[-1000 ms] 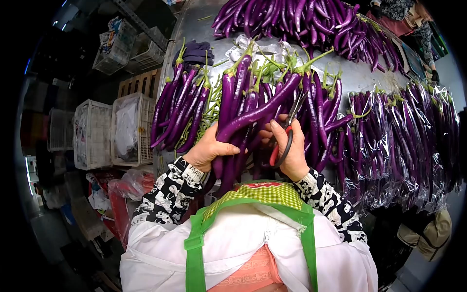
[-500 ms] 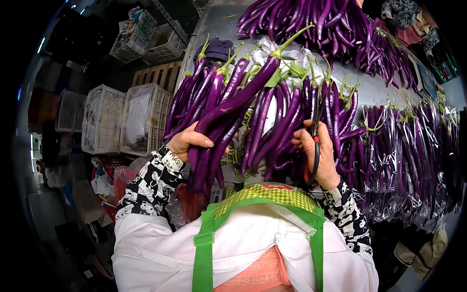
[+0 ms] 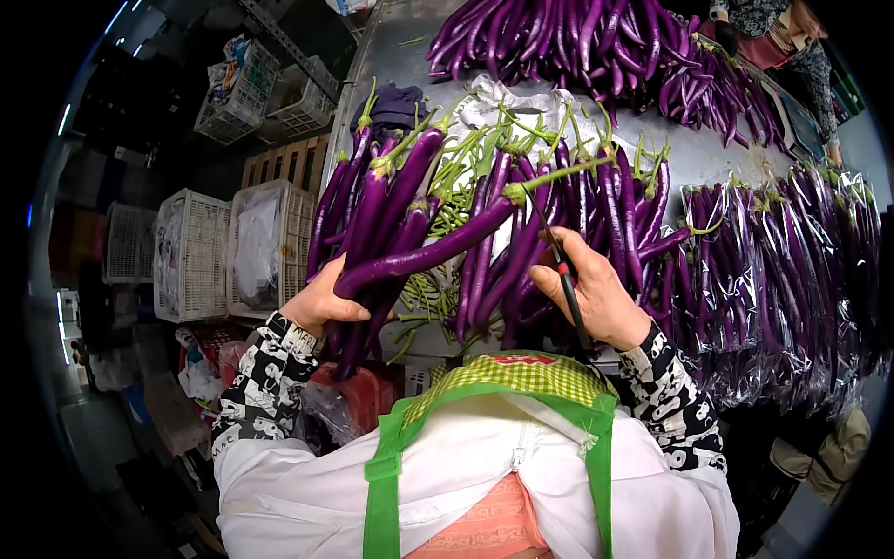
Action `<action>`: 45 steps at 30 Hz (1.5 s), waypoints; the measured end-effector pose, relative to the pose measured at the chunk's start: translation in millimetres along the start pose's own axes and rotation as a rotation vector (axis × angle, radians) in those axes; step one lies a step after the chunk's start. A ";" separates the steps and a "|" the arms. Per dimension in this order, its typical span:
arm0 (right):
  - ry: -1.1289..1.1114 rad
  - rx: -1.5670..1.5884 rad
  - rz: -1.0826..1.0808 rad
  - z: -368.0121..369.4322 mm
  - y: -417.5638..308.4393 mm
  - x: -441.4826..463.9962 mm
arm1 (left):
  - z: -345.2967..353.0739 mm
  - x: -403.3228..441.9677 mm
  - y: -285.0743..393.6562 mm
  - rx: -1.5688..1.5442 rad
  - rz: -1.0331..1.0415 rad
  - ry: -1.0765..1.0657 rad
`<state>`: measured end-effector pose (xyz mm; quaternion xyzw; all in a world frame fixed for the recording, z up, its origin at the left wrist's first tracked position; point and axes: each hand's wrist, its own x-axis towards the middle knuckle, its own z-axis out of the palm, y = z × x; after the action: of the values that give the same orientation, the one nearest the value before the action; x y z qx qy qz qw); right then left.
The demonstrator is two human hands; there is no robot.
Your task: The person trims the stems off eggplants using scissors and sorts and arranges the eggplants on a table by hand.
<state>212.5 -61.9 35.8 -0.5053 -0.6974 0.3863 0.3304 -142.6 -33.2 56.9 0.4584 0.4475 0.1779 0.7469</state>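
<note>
My left hand [image 3: 321, 300] is closed round the lower ends of several long purple eggplants [image 3: 374, 200]. One held eggplant [image 3: 438, 250] slants out to the right, its long green stem [image 3: 568, 171] crossing in front of the others. In my right hand [image 3: 603, 296] is a pair of scissors [image 3: 566, 279] with red and black handles. The blades point up and left, close to that stem's base; whether they touch it I cannot tell. Behind and between the hands lies a row of loose eggplants [image 3: 503, 270], stems pointing away from me. Cut green stem pieces [image 3: 449, 196] are scattered among them.
A large eggplant heap [image 3: 559, 42] covers the table's far side. Eggplants in clear plastic bags [image 3: 773, 279] lie at the right. Dark cloth [image 3: 396, 107] rests at the table's left edge. White crates [image 3: 191, 252] stand left. Another person [image 3: 778, 33] is at the far right.
The slanting eggplant has swung down, so its stem points right instead of upward. My right hand has brought the scissors left to that stem. My left hand has shifted slightly left.
</note>
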 end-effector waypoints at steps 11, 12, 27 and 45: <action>-0.050 0.143 0.034 -2.6 11.1 1.7 | -15.4 10.8 -15.7 0.262 0.163 0.009; -0.049 0.131 0.033 -1.9 12.2 1.7 | -16.4 9.6 -16.8 0.252 0.165 0.017; -0.107 0.030 -0.024 3.6 22.3 5.3 | -22.6 -2.3 -14.3 0.002 -0.024 -0.057; -0.337 -0.091 0.079 31.1 18.0 29.0 | -29.7 -14.8 -18.0 0.173 0.007 -0.140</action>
<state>186.3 -37.0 7.1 -0.4748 -0.7394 0.4460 0.1702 -177.8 -36.9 43.8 0.5343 0.4062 0.1088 0.7332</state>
